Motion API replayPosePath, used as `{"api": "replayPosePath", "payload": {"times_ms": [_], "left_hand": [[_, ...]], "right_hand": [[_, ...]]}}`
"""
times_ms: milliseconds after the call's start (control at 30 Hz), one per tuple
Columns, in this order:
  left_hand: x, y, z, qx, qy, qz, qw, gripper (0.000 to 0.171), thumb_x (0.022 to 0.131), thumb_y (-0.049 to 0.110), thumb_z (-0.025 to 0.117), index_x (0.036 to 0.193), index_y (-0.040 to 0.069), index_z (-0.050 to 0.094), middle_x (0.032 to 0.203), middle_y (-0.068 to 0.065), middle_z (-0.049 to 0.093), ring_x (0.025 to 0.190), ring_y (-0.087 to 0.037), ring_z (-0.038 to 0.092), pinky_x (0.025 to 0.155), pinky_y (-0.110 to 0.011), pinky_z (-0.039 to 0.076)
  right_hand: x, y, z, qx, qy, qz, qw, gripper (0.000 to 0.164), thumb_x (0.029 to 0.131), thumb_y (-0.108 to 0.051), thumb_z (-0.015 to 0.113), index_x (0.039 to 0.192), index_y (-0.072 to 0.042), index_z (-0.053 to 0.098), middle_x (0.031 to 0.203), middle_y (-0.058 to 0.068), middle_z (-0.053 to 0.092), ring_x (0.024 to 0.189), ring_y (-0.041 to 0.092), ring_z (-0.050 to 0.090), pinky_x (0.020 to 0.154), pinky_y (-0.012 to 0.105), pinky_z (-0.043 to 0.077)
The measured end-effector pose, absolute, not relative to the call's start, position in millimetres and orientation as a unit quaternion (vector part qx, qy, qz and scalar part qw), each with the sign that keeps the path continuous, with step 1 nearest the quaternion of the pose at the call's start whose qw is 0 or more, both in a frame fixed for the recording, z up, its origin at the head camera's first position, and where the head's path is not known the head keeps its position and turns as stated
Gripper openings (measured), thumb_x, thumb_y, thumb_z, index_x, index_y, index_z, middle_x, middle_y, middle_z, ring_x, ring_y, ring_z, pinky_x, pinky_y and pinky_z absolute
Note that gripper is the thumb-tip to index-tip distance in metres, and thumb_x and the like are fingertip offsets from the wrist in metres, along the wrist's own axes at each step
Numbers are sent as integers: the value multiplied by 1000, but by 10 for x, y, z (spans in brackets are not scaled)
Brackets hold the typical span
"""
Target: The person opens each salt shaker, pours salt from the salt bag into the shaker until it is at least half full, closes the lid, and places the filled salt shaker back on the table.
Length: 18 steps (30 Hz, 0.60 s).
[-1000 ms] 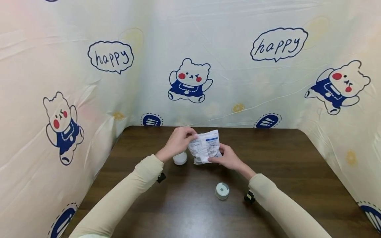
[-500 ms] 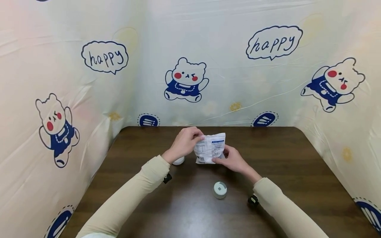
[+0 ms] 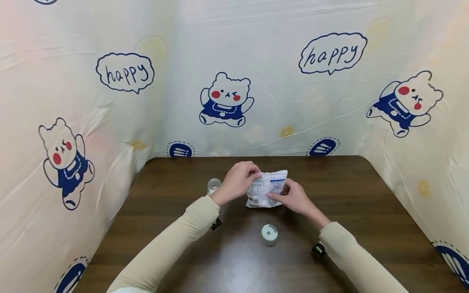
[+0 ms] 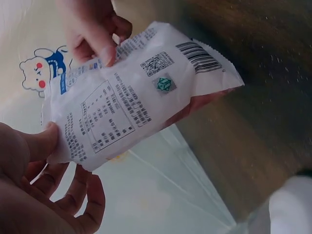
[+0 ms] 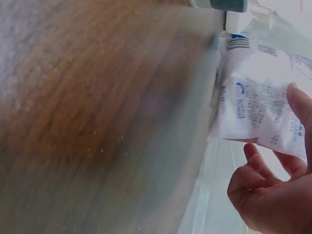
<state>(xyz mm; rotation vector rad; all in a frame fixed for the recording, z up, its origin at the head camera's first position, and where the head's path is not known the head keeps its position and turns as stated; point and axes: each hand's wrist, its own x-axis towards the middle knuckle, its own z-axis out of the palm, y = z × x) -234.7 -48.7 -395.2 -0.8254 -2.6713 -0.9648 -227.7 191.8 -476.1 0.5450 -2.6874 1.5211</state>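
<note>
A white plastic packet (image 3: 266,189) printed with small text is held between both hands over the table. My left hand (image 3: 239,181) pinches its upper left corner between thumb and fingers. At the packet's right side, my right hand (image 3: 296,198) grips it, thumb on the printed face and fingers behind. A barcode and a QR code show on the packet (image 4: 122,97) in the left wrist view, and its edges look sealed. Behind my left wrist stands a clear glass jar (image 3: 213,185) with its mouth uncovered, its lower part hidden by the hand.
A round whitish lid-like piece (image 3: 269,235) with a small square mark lies on the dark wooden table (image 3: 348,228), nearer than the packet. A printed cloth curtain (image 3: 271,81) with bears and "happy" bubbles encloses the table's back and sides.
Both hands and the packet have moved right and slightly lower in the head view. The glass jar's open rim has come into sight behind the left wrist. Both hands keep their hold.
</note>
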Motion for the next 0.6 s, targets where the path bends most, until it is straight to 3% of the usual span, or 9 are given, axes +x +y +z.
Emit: {"api": "replayPosePath", "payload": {"times_ms": [133, 400, 600], "left_hand": [[-2369, -391, -4002, -283, -896, -330, 89, 11, 102, 20, 73, 101, 12, 81, 93, 3, 70, 85, -15, 58, 79, -34, 49], [-2443, -214, -4012, -297, -891, -334, 84, 12, 102, 20, 72, 101, 12, 81, 93, 3, 71, 84, -13, 61, 78, -32, 50], [-2498, -107, -4028, -298, -888, -341, 77, 12, 102, 20, 72, 102, 12, 81, 93, 3, 70, 83, -13, 60, 76, -30, 51]], "right_hand": [[-2259, 2000, -4739, 168, -853, 494, 14, 35, 93, -27, 85, 118, -8, 72, 87, 5, 65, 68, 23, 53, 57, 29, 42], [-2258, 2167, -4724, 189, -839, 507, 49, 25, 98, -12, 78, 116, 3, 71, 98, 11, 74, 78, 26, 64, 65, 28, 54], [-2271, 2269, -4701, 180, -836, 517, 43, 24, 99, -11, 76, 118, 4, 71, 92, 15, 73, 73, 32, 65, 59, 29, 53]]}}
